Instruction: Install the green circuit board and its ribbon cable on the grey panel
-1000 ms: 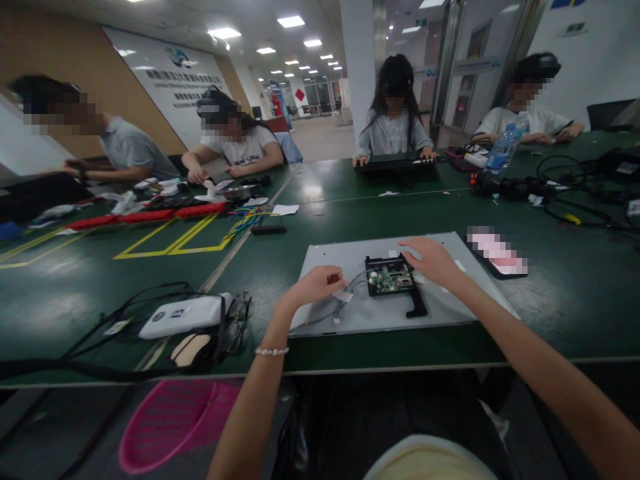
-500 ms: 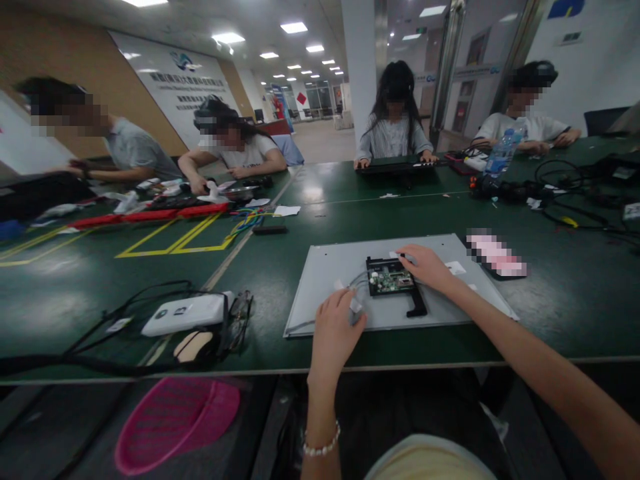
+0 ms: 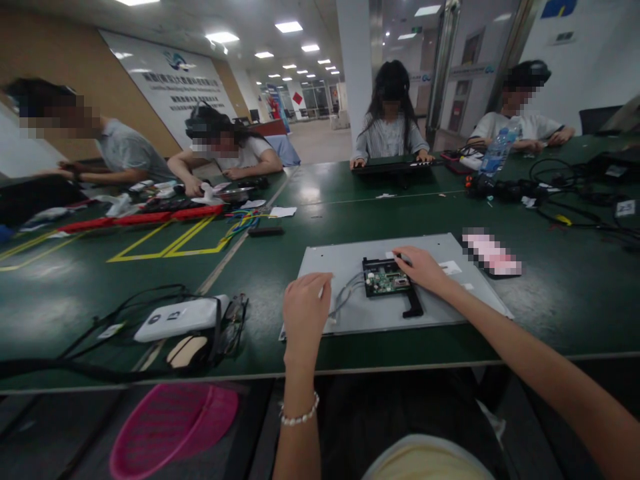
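Observation:
A grey flat panel (image 3: pixel 350 255) lies on the green table in front of me. On it rests a black plastic frame (image 3: pixel 415 308) with a green circuit board (image 3: pixel 386 281) inside. My right hand (image 3: pixel 423 267) grips the frame's upper right corner with thumb and fingers. Thin grey cables (image 3: pixel 345 293) run from the board's left side toward the panel's lower left. My left hand (image 3: pixel 303 307) is raised over the panel's left part, fingertips and thumb pinched together; a small pale bit shows between them, too unclear to name.
A phone (image 3: pixel 493 253) lies right of the panel. To the left are a white device (image 3: pixel 180 317), glasses (image 3: pixel 234 325) and black cables. A pink basket (image 3: pixel 170 427) sits below the table edge. Several people work around the table; a water bottle (image 3: pixel 496 155) stands far right.
My left hand has moved left and up, away from the cables beside the board, its fingers now pinched. My right hand stays on the black frame. The view has shifted slightly.

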`<state>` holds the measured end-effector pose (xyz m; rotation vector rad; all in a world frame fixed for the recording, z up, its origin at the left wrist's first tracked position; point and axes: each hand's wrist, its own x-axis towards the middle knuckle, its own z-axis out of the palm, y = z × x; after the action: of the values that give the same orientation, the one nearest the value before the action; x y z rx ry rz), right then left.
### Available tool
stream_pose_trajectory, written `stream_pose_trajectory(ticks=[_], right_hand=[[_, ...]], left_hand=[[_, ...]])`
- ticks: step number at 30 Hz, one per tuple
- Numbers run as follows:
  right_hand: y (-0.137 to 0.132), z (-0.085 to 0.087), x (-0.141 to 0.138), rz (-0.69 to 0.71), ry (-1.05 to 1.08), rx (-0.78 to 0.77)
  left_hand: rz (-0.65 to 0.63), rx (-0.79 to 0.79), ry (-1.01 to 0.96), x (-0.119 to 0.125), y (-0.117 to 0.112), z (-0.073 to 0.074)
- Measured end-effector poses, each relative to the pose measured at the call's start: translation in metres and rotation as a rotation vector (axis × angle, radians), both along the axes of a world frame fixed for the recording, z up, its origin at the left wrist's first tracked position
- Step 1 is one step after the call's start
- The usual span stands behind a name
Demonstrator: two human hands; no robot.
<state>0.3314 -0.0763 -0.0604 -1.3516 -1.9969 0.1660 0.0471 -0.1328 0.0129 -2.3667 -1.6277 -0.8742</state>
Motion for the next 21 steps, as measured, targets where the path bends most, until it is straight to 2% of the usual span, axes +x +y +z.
stream_pose_trajectory(ticks=[2, 4, 10, 12, 14, 17, 21], right_hand=[[-0.001, 0.001, 0.0, 0.0, -0.006, -0.007], [-0.001, 0.002, -0.001, 0.003, -0.007, -0.023], [-0.001, 0.002, -0.001, 0.011, 0.002, -0.032], [-0.001, 0.001, -0.001, 0.017, 0.005, -0.028], [-0.001, 0.002, -0.001, 0.019, 0.008, -0.019], [-0.001, 0.002, -0.002, 0.015, 0.01, -0.008], [0.0, 0.001, -0.002, 0.018, 0.009, -0.006]], left_hand=[[0.028, 0.031, 0.023, -0.004, 0.003, 0.008], [0.04, 0.008, 0.075, -0.008, 0.006, 0.009], [0.043, -0.232, 0.259, -0.018, 0.012, -0.011], [0.065, -0.262, 0.276, -0.021, 0.011, -0.016], [0.092, -0.263, 0.29, -0.019, 0.008, -0.015], [0.068, -0.23, 0.305, -0.004, 0.004, -0.002], [-0.137, -0.146, 0.331, 0.047, 0.008, 0.02]])
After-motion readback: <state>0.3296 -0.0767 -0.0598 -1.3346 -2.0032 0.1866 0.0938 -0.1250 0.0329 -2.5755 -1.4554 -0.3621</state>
